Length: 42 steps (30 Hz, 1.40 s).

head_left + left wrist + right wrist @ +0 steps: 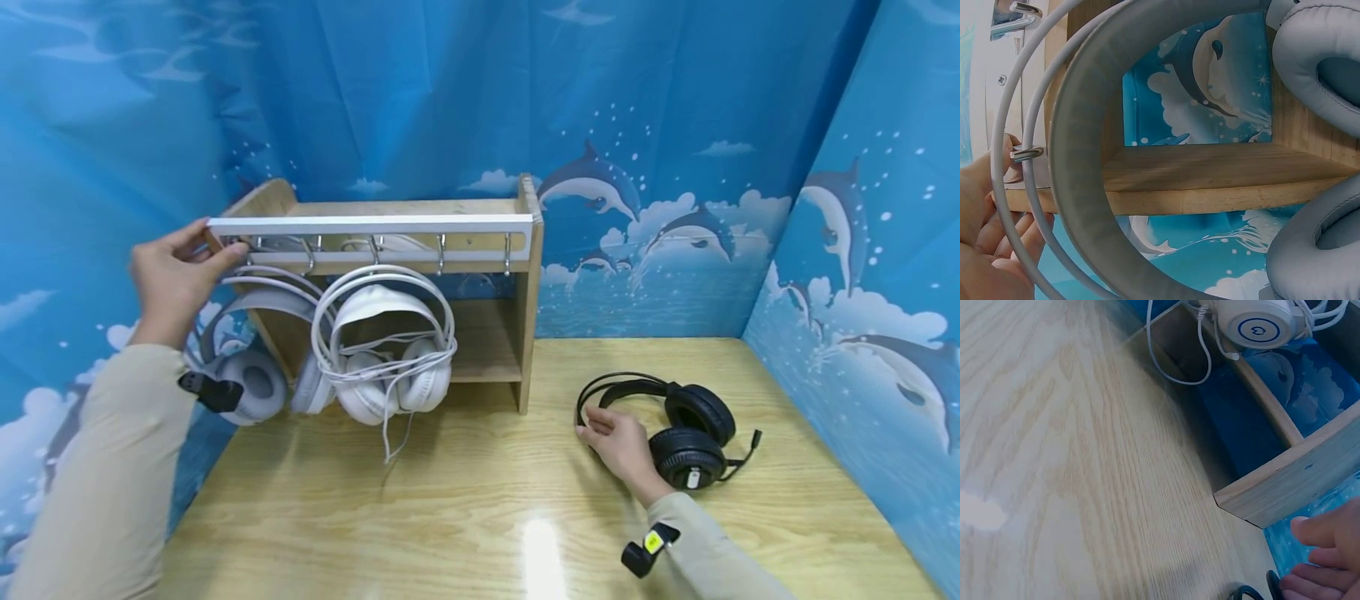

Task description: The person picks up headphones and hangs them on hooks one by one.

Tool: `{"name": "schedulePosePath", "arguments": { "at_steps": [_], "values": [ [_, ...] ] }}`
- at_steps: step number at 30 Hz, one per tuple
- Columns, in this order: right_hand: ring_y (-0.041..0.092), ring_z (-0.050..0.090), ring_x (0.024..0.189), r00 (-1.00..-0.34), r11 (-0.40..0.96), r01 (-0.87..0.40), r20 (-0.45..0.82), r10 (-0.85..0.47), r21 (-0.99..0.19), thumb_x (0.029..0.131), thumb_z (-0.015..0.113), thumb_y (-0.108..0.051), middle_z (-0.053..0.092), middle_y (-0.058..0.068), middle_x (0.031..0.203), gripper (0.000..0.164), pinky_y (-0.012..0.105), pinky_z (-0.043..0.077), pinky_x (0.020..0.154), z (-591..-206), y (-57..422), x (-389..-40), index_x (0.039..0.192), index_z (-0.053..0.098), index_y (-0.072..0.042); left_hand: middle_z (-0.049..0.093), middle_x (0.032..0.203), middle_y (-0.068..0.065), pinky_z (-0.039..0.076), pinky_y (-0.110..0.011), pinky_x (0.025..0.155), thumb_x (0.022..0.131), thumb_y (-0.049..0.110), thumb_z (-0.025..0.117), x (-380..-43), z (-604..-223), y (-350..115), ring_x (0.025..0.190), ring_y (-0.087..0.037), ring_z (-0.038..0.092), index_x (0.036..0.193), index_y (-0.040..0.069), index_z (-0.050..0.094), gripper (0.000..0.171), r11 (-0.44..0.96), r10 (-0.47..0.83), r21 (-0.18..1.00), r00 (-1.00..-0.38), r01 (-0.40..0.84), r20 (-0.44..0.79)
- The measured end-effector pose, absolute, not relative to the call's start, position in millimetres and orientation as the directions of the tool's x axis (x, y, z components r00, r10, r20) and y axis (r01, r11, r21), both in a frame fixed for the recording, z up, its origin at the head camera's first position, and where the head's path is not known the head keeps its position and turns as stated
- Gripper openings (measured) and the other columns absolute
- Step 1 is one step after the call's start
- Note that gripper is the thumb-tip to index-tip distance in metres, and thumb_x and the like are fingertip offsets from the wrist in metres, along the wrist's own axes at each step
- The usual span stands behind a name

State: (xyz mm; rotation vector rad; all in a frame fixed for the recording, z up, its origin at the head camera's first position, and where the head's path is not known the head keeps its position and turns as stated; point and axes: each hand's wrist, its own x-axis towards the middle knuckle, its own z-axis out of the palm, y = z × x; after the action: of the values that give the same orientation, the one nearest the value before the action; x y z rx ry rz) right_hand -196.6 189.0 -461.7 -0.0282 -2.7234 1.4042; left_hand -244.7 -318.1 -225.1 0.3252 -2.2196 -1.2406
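Note:
My left hand [176,275] grips the left end of a white hook rail [375,223], thumb on its front. The rail sits at the top front of a wooden shelf [528,317]. Close under this hand hang grey headphones [258,383]; their band [1079,144] fills much of the left wrist view. White headphones [423,379], wound with their cord, hang from the rail beside them. My right hand [618,442] is at the headband of a black headset [690,454] on the table, fingertips right by the band, thumb apart from the fingers in the right wrist view.
Metal hooks [441,254] line the rail, two of them to the right of the white headphones. The wooden table [465,500] runs under everything. Blue dolphin-print curtains [450,100] close off the back and sides.

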Motion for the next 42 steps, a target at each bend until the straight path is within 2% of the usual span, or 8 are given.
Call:
{"name": "schedulePosePath", "arguments": {
  "at_steps": [12, 22, 30, 36, 42],
  "values": [
    [0.033, 0.067, 0.099, -0.996, 0.711, -0.087, 0.081, -0.043, -0.698, 0.086, 0.071, -0.006, 0.066, 0.025, 0.114, 0.040, 0.043, 0.058, 0.082, -462, 191, -200, 0.122, 0.061, 0.008, 0.051, 0.140, -0.005, 0.048, -0.023, 0.097, 0.080, 0.042, 0.072, -245, -224, -318, 0.121, -0.014, 0.056, 0.138, 0.029, 0.047, 0.065, 0.526, -0.472, 0.849, -0.814, 0.050, 0.340],
    [0.028, 0.069, 0.085, -0.996, 0.801, -0.090, 0.050, -0.075, -0.592, 0.081, 0.076, -0.011, 0.074, 0.014, 0.091, 0.025, 0.044, 0.057, 0.076, -459, 196, -209, 0.102, 0.073, 0.002, 0.051, 0.140, -0.006, 0.048, -0.021, 0.095, 0.079, 0.041, 0.072, -245, -224, -319, 0.120, -0.014, 0.056, 0.138, 0.028, 0.046, 0.066, 0.512, -0.467, 0.857, -0.816, 0.065, 0.341],
    [0.023, 0.068, 0.079, -0.998, 0.777, -0.056, 0.018, -0.057, -0.627, 0.079, 0.077, -0.008, 0.074, 0.010, 0.086, 0.017, 0.037, 0.057, 0.070, -465, 201, -214, 0.095, 0.076, -0.002, 0.051, 0.140, -0.005, 0.048, -0.024, 0.097, 0.079, 0.043, 0.071, -247, -226, -319, 0.122, -0.015, 0.055, 0.139, 0.029, 0.046, 0.066, 0.523, -0.474, 0.851, -0.813, 0.050, 0.339],
    [0.027, 0.067, 0.089, -0.997, 0.703, 0.071, -0.080, 0.021, -0.708, 0.081, 0.075, -0.007, 0.073, 0.012, 0.092, 0.016, 0.038, 0.057, 0.074, -459, 204, -214, 0.097, 0.076, -0.004, 0.051, 0.140, -0.006, 0.048, -0.024, 0.097, 0.079, 0.042, 0.072, -246, -225, -319, 0.122, -0.016, 0.055, 0.139, 0.028, 0.046, 0.067, 0.519, -0.469, 0.853, -0.816, 0.056, 0.339],
    [0.032, 0.065, 0.094, -0.995, 0.685, 0.080, -0.097, 0.014, -0.724, 0.080, 0.075, -0.007, 0.072, 0.015, 0.095, 0.018, 0.042, 0.056, 0.079, -451, 206, -211, 0.098, 0.076, -0.002, 0.051, 0.140, -0.005, 0.048, -0.023, 0.097, 0.080, 0.041, 0.072, -245, -225, -319, 0.122, -0.015, 0.055, 0.138, 0.029, 0.046, 0.064, 0.521, -0.468, 0.851, -0.814, 0.060, 0.344]
  ]
}}
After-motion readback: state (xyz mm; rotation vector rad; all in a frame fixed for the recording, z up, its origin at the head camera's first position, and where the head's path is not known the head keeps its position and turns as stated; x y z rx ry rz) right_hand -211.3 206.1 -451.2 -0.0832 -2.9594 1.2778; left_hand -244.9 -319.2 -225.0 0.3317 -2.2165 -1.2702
